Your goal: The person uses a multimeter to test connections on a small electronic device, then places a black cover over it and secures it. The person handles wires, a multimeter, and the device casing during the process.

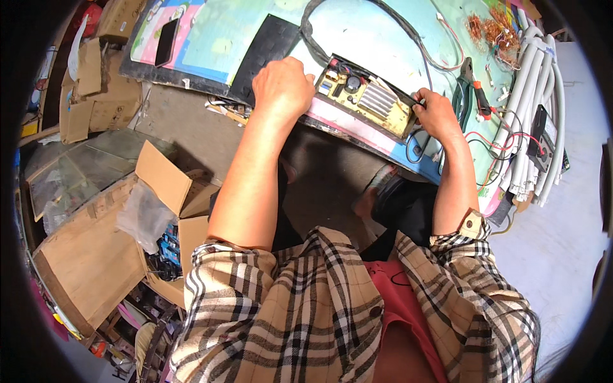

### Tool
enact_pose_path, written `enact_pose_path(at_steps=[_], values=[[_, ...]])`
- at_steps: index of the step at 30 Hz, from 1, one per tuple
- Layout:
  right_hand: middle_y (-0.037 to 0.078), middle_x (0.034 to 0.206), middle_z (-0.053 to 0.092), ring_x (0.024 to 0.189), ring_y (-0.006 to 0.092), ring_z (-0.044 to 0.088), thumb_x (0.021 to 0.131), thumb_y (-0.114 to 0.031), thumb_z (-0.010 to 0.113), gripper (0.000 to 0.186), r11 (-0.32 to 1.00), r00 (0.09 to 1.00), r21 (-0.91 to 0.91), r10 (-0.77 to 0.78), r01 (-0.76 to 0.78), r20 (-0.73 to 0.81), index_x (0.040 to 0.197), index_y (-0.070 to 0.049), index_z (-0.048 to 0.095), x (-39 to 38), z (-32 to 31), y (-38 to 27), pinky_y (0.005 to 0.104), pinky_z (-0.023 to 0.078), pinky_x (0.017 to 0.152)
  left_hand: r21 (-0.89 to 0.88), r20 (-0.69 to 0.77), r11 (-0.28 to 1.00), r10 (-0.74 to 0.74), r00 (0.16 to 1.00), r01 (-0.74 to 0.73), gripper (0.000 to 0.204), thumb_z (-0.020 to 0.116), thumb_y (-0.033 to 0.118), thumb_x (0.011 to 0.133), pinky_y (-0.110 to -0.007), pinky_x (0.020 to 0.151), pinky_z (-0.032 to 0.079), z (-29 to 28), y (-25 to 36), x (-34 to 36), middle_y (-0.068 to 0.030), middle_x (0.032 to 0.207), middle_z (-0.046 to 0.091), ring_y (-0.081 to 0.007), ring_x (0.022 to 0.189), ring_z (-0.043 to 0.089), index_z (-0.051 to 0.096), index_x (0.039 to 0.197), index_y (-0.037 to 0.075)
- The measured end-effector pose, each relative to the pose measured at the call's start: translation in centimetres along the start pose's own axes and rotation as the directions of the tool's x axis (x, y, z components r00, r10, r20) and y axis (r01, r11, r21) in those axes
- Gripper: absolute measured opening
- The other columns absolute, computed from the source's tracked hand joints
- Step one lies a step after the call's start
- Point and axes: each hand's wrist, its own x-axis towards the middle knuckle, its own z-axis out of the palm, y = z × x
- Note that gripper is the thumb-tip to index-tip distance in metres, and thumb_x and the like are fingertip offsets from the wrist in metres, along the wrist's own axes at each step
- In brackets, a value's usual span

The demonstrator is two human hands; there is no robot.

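An open black case with a circuit board [364, 96] lies at the table's near edge. Its tan board carries a ribbed silver heat sink, a round black component and small parts. At its right end, the thumb and fingers of my right hand [439, 115] pinch the corner. My left hand [281, 87] is closed, to the left of the case and over the near part of a flat black panel [271, 48]. Whatever is in those left fingers, if anything, is hidden. A thick black cable [308, 32] curves behind the case.
Pliers [462, 89] and a red-and-black screwdriver [481, 97] lie right of my right hand. Beyond are copper wire [491, 30], white tubes [531, 83] and loose wires. A phone [167, 43] rests at the table's left. Cardboard boxes [163, 175] stand on the floor at left.
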Motion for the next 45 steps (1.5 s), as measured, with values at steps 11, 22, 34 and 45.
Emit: enact_pose_path(at_steps=[11,22,34,45], values=[[0.025,0.086,0.065,0.089,0.0412,0.062,0.081,-0.013,0.063,0.019,0.998,0.998,-0.017,0.056,-0.055,0.034,0.097,-0.003,0.061,0.1,-0.2,0.2,0.0456,0.048,0.080,0.022,0.138,0.999,0.038,0.990,-0.041,0.033,0.063,0.027,0.084,-0.046,0.084,0.048,-0.2,-0.4,-0.9,-0.0240,0.097,0.066,-0.0385,0.097,0.063,0.065,0.107,0.002],[0.026,0.088,0.065,0.091,0.0405,0.062,0.079,-0.017,0.065,0.024,0.998,0.995,0.002,0.067,-0.068,0.067,0.097,-0.001,0.062,-0.1,-0.4,0.5,0.0445,0.049,0.082,0.094,0.164,0.993,0.049,0.985,-0.065,0.030,0.064,0.025,0.084,-0.045,0.082,0.049,0.7,-0.5,-0.7,-0.0236,0.095,0.067,-0.0384,0.094,0.064,0.067,0.103,0.001],[0.025,0.090,0.065,0.090,0.0410,0.062,0.079,-0.018,0.061,0.025,0.999,0.999,0.032,0.026,-0.027,0.041,0.098,-0.002,0.062,-0.4,-0.3,0.7,0.0452,0.048,0.082,0.133,0.169,0.989,0.048,0.984,-0.071,0.032,0.067,0.029,0.082,-0.044,0.081,0.049,1.4,-0.2,-0.4,-0.0230,0.092,0.067,-0.0371,0.093,0.064,0.069,0.101,0.003],[0.028,0.089,0.066,0.090,0.0382,0.065,0.083,-0.034,0.063,0.044,0.980,0.958,-0.020,0.200,-0.200,0.207,0.090,0.010,0.067,-0.8,-1.5,0.0,0.0415,0.051,0.084,0.166,-0.002,0.985,-0.049,0.999,0.049,0.044,0.070,0.030,0.077,-0.042,0.086,0.048,0.3,-3.0,0.8,-0.0191,0.106,0.066,-0.0352,0.100,0.063,0.063,0.114,0.006]])
